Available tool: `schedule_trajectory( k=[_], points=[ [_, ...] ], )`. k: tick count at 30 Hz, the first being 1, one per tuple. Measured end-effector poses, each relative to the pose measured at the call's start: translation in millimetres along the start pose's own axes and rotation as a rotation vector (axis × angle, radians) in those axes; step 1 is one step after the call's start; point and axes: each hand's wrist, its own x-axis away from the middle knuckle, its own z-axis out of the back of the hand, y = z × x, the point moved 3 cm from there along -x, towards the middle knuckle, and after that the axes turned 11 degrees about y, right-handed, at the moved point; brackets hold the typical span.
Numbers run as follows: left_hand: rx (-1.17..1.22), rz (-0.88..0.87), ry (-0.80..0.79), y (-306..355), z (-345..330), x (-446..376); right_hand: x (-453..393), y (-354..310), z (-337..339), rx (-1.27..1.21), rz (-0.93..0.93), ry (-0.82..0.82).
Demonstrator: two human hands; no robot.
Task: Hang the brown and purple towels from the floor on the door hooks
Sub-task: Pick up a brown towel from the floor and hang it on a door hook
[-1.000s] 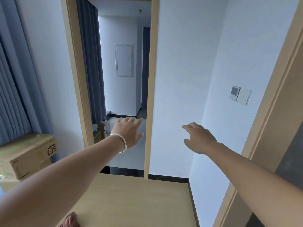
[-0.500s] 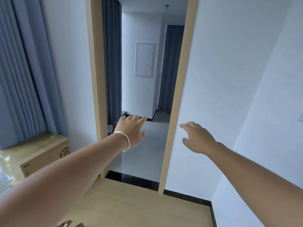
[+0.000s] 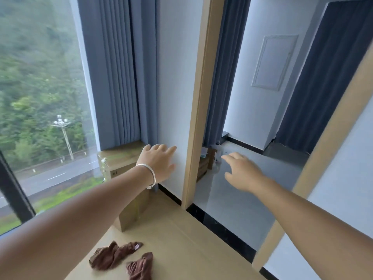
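Two crumpled brown towels are lying on the wooden floor (image 3: 181, 229) at the bottom edge: the longer one (image 3: 113, 254) stretching left to right, the other (image 3: 141, 266) running toward the bottom edge. The left hand (image 3: 158, 161) and right hand (image 3: 242, 171) are reaching forward, fingers relaxed, grasping nothing.

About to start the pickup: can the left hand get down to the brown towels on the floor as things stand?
Probably yes. The left hand is open, holds nothing, and nothing lies between it and the brown towels on the wooden floor. It hangs well above them, though, so the person would likely have to bend down.
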Motion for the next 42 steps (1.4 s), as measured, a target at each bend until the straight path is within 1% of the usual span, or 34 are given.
schedule_trajectory(
  k=[4, 9, 12, 16, 24, 29, 37, 42],
  points=[
    [-0.07, 0.159, -0.041, -38.4, -33.8, -12.4, -74.6, -18.0, -46.5, -0.056, 0.183, -0.035],
    [-0.148, 0.343, -0.158, -74.8, -83.5, -3.9, -144.1, -47.8, -114.8, -0.098, 0.406, -0.133],
    [-0.167, 0.483, -0.235, -88.2, -117.7, 23.5, -162.4, -69.7, -163.8, -0.127, 0.518, -0.213],
    [-0.184, 0.59, -0.36, -95.5, -163.3, 75.9, -161.5, -98.5, -232.8, -0.135, 0.626, -0.333],
    [-0.076, 0.812, -0.563, -97.3, -272.3, 194.8, -108.7, -145.3, -376.1, -0.091, 0.758, -0.582],
    [-0.008, 0.891, -0.717, -86.4, -360.6, 285.4, -63.1, -170.1, -476.7, -0.046, 0.823, -0.694],
    [0.083, 0.987, -0.921, -56.4, -525.7, 461.4, 39.3, -205.1, -678.7, 0.003, 0.97, -0.824],
    [0.086, 1.044, -0.966, -37.2, -637.1, 560.0, 114.1, -224.4, -809.7, 0.011, 1.029, -0.886]
  ],
)
